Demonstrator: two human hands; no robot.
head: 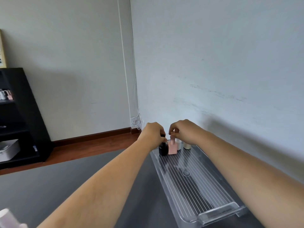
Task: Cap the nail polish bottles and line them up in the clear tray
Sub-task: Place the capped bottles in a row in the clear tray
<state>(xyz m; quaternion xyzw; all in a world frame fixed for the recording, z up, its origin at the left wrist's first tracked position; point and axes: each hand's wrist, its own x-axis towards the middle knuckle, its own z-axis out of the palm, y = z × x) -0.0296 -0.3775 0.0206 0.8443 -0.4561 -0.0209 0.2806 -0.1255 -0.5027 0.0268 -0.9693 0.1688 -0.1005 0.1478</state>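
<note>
A long clear tray (194, 180) with a ribbed floor lies on the dark grey table, its handle end nearest me. At its far end stand a black bottle (162, 149), a pink bottle (172, 148) and two pale bottles (187, 145) in a row by the wall. My left hand (152, 134) pinches the black bottle's cap from above. Fingers of my right hand (184, 131) grip the pink bottle's cap. Both bottles stand upright on the tray floor.
A blurred pale bottle (7, 218) sits at the near left corner of the table. The grey wall runs close along the tray's right side. A black shelf unit (21, 116) with small bottles stands on the wooden floor at left.
</note>
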